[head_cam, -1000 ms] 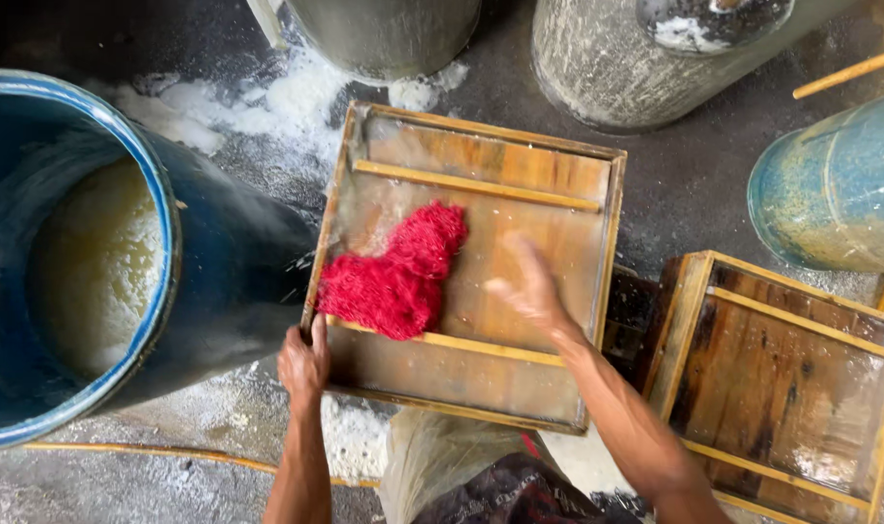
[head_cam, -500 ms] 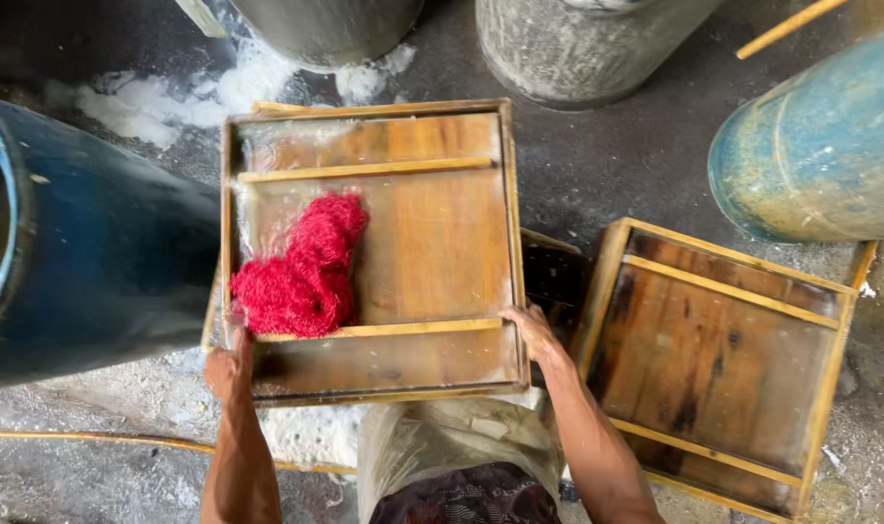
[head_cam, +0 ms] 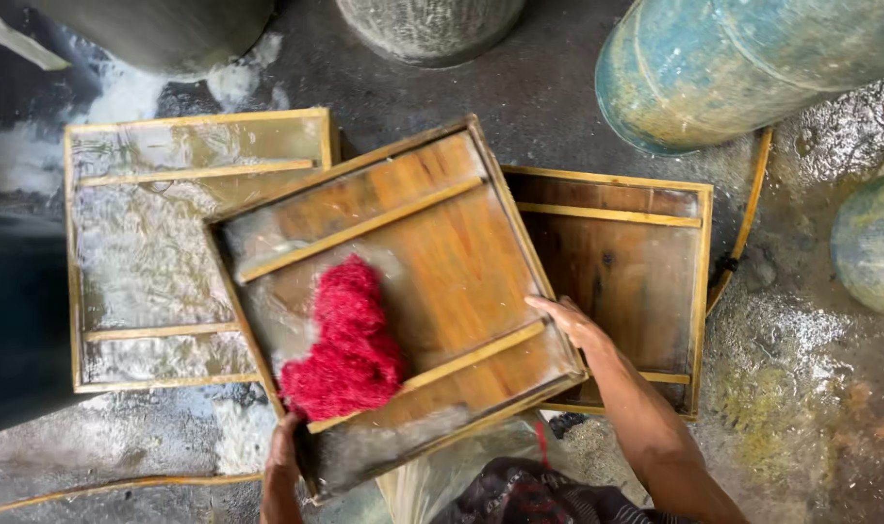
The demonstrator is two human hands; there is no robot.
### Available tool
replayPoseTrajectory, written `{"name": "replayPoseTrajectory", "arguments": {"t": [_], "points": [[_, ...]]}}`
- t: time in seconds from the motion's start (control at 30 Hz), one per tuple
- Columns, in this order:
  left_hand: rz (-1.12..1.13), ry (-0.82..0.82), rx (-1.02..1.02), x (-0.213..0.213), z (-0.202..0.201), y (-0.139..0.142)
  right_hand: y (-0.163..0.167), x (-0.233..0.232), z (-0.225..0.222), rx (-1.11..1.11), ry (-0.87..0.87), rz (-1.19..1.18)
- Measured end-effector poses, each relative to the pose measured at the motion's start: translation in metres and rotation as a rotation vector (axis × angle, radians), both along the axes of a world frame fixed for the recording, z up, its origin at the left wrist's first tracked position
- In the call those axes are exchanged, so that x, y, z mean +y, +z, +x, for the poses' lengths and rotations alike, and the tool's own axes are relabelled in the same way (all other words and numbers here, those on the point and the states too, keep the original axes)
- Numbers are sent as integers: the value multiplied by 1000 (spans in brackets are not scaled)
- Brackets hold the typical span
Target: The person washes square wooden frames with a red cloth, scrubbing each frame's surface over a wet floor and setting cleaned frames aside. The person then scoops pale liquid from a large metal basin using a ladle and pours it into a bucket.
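On wet concrete floor (head_cam: 578,107), both hands grip wooden tray (head_cam: 442,262).

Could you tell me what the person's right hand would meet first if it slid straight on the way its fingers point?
Likely the raised wooden slat of the tilted wooden frame that the right hand grips, then the red fibre clump; depth is unclear.

Wet grey floor (head_cam: 558,107) bears 2 wooden frames (head_cam: 141,252) (head_cam: 636,262) and barrels (head_cam: 743,68).

The tilted wooden frame (head_cam: 442,262) looks wet and glossy, its mesh sheer; the red clump (head_cam: 345,344) is fibrous and matt (like soaked yarn); the concrete floor (head_cam: 549,107) is rough.
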State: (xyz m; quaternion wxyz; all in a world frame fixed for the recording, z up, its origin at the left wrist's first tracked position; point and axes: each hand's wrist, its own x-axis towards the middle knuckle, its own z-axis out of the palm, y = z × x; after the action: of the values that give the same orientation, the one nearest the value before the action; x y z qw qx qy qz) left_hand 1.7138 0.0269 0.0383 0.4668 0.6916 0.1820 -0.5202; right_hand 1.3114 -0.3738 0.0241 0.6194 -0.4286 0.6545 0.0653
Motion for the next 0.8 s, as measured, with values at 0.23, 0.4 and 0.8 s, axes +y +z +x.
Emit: {"name": "replayPoseTrajectory", "arguments": {"t": [0.23,0.4,0.8], "points": [[6,-79,-29,-56,-82,-23,0,-4,-131,22,-195,47],[-146,-199,-6,-109,-119,-28,9,-7,-210,-55,-277,-19],[-27,-334,56,-231,-213,-48,29,-36,-313,-4,-402,44]]}}
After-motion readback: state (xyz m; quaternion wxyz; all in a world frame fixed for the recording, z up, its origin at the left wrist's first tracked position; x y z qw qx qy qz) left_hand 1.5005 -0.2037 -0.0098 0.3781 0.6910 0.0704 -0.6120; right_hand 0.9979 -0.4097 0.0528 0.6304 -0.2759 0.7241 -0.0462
